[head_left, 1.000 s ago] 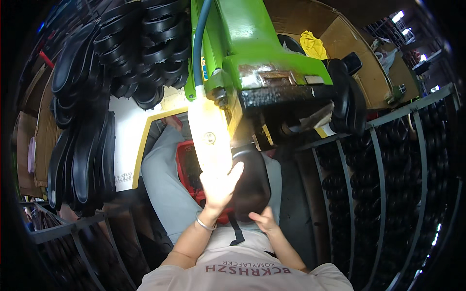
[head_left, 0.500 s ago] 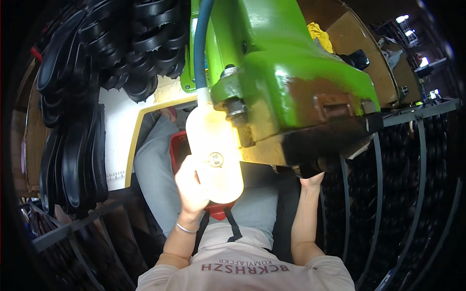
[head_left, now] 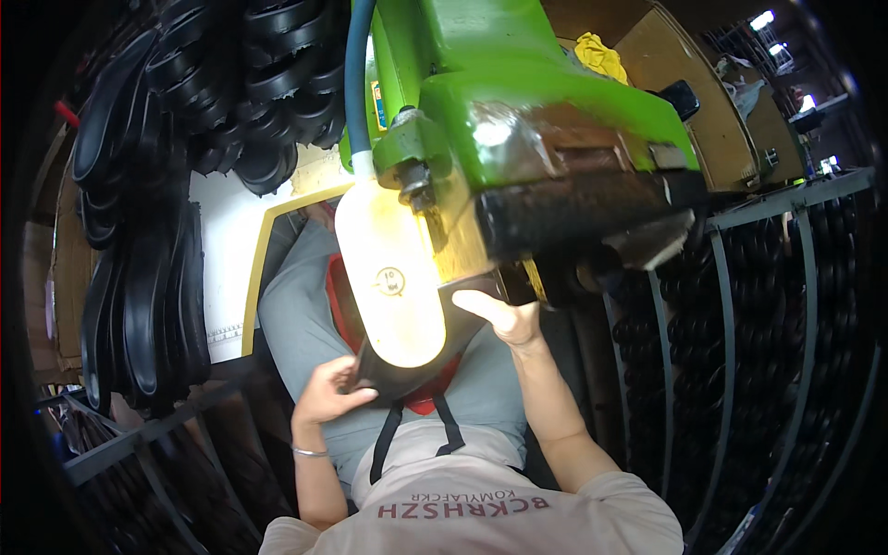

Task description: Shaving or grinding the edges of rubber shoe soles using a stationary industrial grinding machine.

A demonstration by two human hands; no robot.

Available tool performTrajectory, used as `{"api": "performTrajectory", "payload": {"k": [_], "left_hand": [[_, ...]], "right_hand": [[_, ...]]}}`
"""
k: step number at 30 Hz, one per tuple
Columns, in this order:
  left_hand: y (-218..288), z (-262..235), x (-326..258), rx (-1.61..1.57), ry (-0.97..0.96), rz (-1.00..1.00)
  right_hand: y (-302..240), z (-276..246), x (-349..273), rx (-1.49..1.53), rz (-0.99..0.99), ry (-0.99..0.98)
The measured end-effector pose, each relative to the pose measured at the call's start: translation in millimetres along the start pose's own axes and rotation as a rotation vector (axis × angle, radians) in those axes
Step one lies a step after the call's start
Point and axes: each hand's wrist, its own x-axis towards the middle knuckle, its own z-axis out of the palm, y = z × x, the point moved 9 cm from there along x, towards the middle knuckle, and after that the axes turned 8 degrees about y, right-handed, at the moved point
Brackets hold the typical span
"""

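Observation:
Below the glowing oval lamp (head_left: 388, 250), a dark, smooth shoe part (head_left: 393, 386) lies across my lap, its middle hidden by the lamp. My left hand (head_left: 331, 388) is closed on its near left end, thumb pointing inward. At its far right end my right hand (head_left: 504, 319) grips with the thumb on top; the other fingers are mostly hidden. My right fingertips are close under the head of the green machine (head_left: 564, 120). Whether the part touches the machine, I cannot tell.
Black shoe parts (head_left: 143, 287) are stacked at the left, by a white tabletop (head_left: 222, 250) with a yellow edge. A red container (head_left: 342, 301) shows between my legs. Racks of black parts (head_left: 647, 388) stand at the right; a cardboard box (head_left: 698, 102) with yellow cloth is behind.
My right hand has come leftward from under the machine head to the shoe part. My left hand has left the lamp's edge and moved down and left. The camera view has shifted slightly.

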Motion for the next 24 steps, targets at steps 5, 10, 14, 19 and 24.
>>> {"api": "performTrajectory", "payload": {"k": [5,10,14,19,24], "left_hand": [[122,63,64,-0.131,0.190,0.371],[127,77,74,0.036,0.401,0.449],[123,75,60,-0.104,0.440,0.425],[117,73,58,-0.068,0.482,0.502],[134,84,58,0.380,0.473,0.504]], "right_hand": [[2,6,-5,0.056,-0.026,0.093],[60,-12,-83,-0.036,0.302,-0.034],[117,-52,-183,-0.045,0.694,-0.118],[89,-143,-181,0.301,0.544,0.382],[41,-202,-122,0.222,0.267,0.741]]}}
